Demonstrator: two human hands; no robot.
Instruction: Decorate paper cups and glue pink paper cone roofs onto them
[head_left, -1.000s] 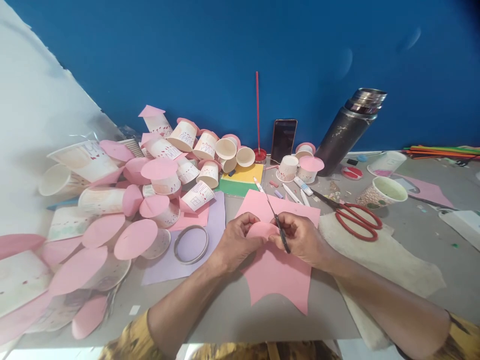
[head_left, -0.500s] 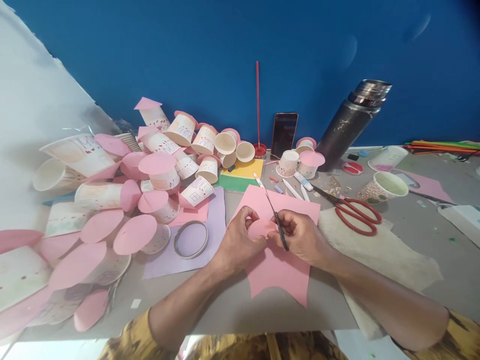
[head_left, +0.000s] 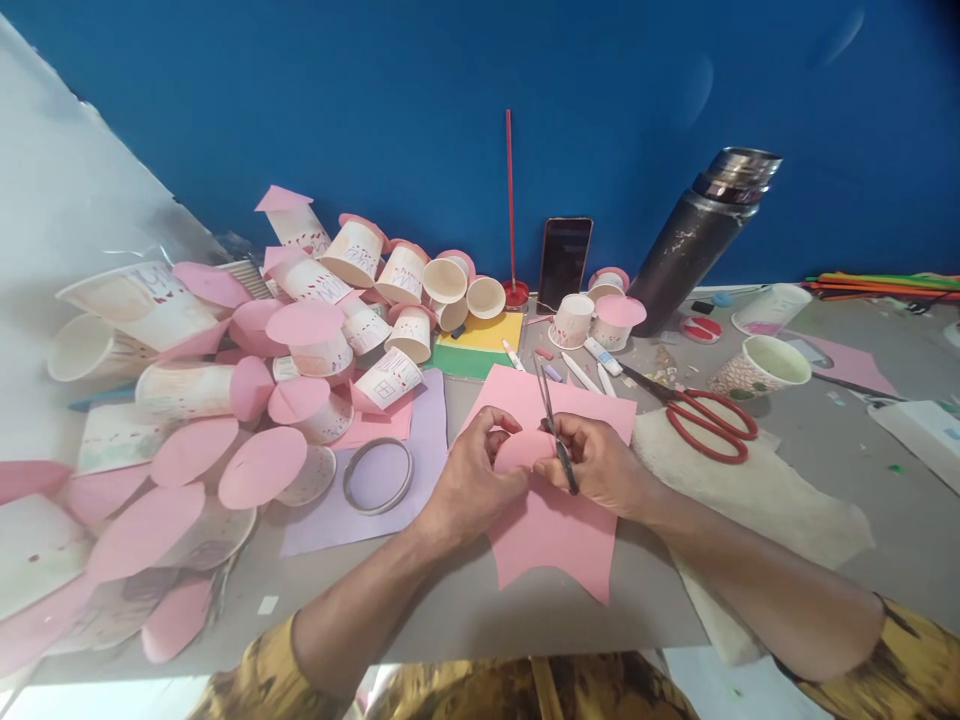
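Observation:
My left hand (head_left: pixel 478 478) is closed, pinching a rounded piece of pink paper (head_left: pixel 519 453) by its left and lower edge. A pair of scissors (head_left: pixel 564 466) with dark handles and thin blades is in my right hand (head_left: pixel 604 468), the blades pointing up and away from me. The right thumb and fingers also touch the right edge of the paper piece. Below both hands lies a larger pink sheet (head_left: pixel 559 548) with a curved cut-out at its near edge.
Many decorated paper cups (head_left: pixel 311 340) with pink discs crowd the left. A tape roll (head_left: pixel 378 476) rests on lilac paper (head_left: pixel 315 535). Red-handled scissors (head_left: pixel 712 425), a cloth (head_left: pixel 780 500), a dark flask (head_left: pixel 690 250), a phone (head_left: pixel 565 262) and a green-lined cup (head_left: pixel 761 368) stand around.
The scissors have turned more upright in my right hand, and their blades look slightly parted. My left hand keeps its pinch on the pink paper. The whole view has shifted a little.

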